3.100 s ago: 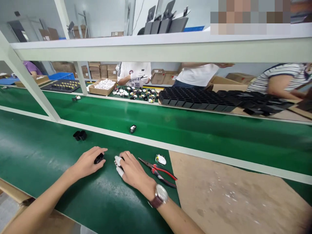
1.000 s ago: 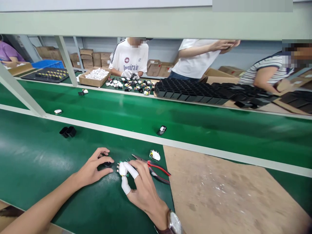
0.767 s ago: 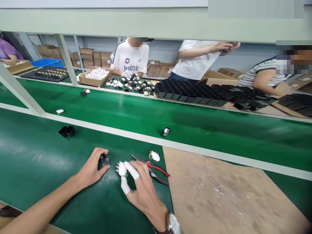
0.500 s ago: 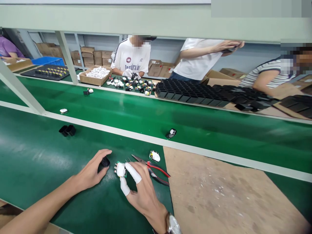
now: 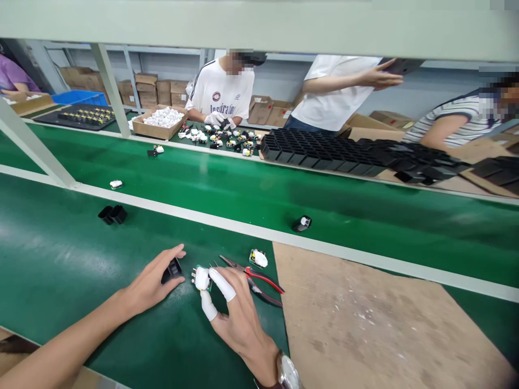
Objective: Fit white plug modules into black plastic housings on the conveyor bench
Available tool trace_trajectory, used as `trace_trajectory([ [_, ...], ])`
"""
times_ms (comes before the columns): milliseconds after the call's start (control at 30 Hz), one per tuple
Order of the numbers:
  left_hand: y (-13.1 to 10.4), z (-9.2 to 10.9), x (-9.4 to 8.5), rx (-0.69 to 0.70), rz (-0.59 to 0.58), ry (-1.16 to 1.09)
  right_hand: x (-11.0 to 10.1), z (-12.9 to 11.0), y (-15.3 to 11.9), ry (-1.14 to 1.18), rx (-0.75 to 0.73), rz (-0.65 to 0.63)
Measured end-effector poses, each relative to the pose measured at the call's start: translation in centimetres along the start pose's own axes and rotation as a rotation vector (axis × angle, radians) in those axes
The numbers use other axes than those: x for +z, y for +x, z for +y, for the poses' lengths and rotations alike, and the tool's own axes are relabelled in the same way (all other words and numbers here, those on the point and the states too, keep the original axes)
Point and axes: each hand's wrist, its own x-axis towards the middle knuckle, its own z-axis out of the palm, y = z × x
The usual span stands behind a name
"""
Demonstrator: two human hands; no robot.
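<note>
Between the thumb and fingers of my left hand [image 5: 152, 278] is a black plastic housing [image 5: 174, 268], its open side turned toward my right hand. My right hand [image 5: 237, 308], with white finger cots on thumb and forefinger, pinches a small circuit board [image 5: 201, 278] topped with a white blob. Metal prongs on the board point at the housing, and a short gap separates the two. Red-and-black pliers [image 5: 259, 283] lie just beyond my right hand. Another white-topped circuit board [image 5: 258, 258] rests by their jaws.
Two black housings [image 5: 112, 214] stand on the bench at left. A brown board [image 5: 389, 319] covers the right side. Past a pale rail [image 5: 194, 215], a green conveyor [image 5: 227, 186] carries a filled housing [image 5: 302, 223] and loose boards. Co-workers stand behind stacked black housings [image 5: 324, 154].
The housing in my left hand has turned so its opening shows more. Parts on the conveyor have shifted right. My right hand has barely moved, still pinching the circuit board.
</note>
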Motion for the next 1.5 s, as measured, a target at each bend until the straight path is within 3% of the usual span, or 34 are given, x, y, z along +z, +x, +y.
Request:
trace_trajectory([
  [100, -0.2, 0.8, 0.2, 0.072, 0.0, -0.058, 0.1, -0.4, 0.1, 0.044, 0.006, -0.001],
  [233, -0.6, 0.6, 0.5, 0.052, -0.017, -0.101, 0.2, -0.6, 0.0, 0.058, 0.007, -0.019],
  [400, -0.9, -0.1, 0.6, 0.016, -0.052, -0.068, 0.3, -0.4, -0.2, 0.002, 0.02, -0.034],
  [967, -0.8, 0.5, 0.3, 0.092, -0.11, 0.004, 0.6, -0.9, 0.3, -0.007, 0.03, -0.076],
  [1333, -0.7, 0.6, 0.4, 0.16, -0.11, 0.049, 0.9, -1.1, 0.3, -0.047, 0.072, -0.173],
  [1500, -0.5, 0.8, 0.2, 0.074, -0.132, 0.006, 0.6, -0.6, 0.0, 0.054, 0.053, -0.15],
])
